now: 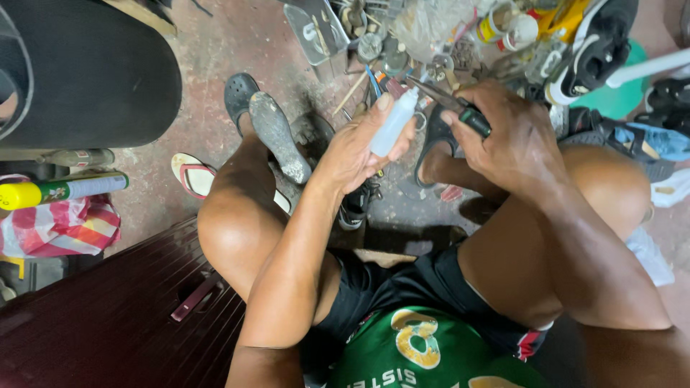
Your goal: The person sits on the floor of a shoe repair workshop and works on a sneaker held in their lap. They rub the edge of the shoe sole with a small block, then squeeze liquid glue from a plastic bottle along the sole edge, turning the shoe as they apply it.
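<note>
Above the stained concrete floor (215, 93), between the raised knees, the left hand (356, 147) is wrapped around a small translucent bottle (394, 123). The right hand (514, 140) is clamped on dark-handled pliers (453, 106), jaws touching the bottle's tip. Tool clutter (431, 36) lies just beyond; a worn sandal (277, 133) rests beside the left knee.

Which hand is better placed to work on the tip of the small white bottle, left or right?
Probably the right hand: it holds pliers whose points already sit beside the tip of the small white bottle. The left hand is busy, its grip wrapped around the bottle.
</note>
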